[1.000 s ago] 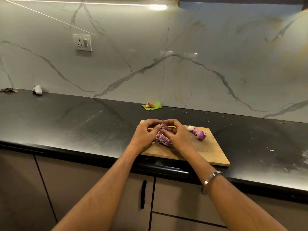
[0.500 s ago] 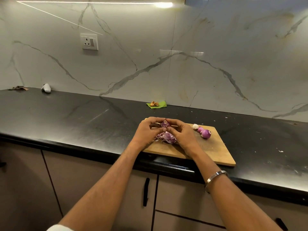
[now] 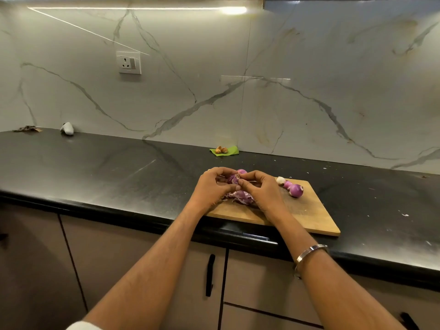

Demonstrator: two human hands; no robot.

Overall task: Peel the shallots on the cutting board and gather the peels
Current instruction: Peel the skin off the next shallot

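A: Where's the shallot [image 3: 234, 179]?

B: Over the cutting board's [image 3: 309, 215] left end, pinched between left hand [image 3: 210, 188] and right hand [image 3: 260, 190], above the peels [image 3: 240, 196].

A: How will it handle?

B: Small, probably slippery; the skin is thin and tears. Pick at its tip.

A: Obstacles?

B: Peeled shallots [image 3: 295, 189] near the far right corner, I think; they're well clear.

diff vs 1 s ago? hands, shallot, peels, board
Little has changed. Both the left hand and the right hand keep their grip on the same shallot over the cutting board; only the fingers shift slightly as they work the skin. The pile of peels below the hands and the peeled shallots at the board's right stay put. The view itself drifted.
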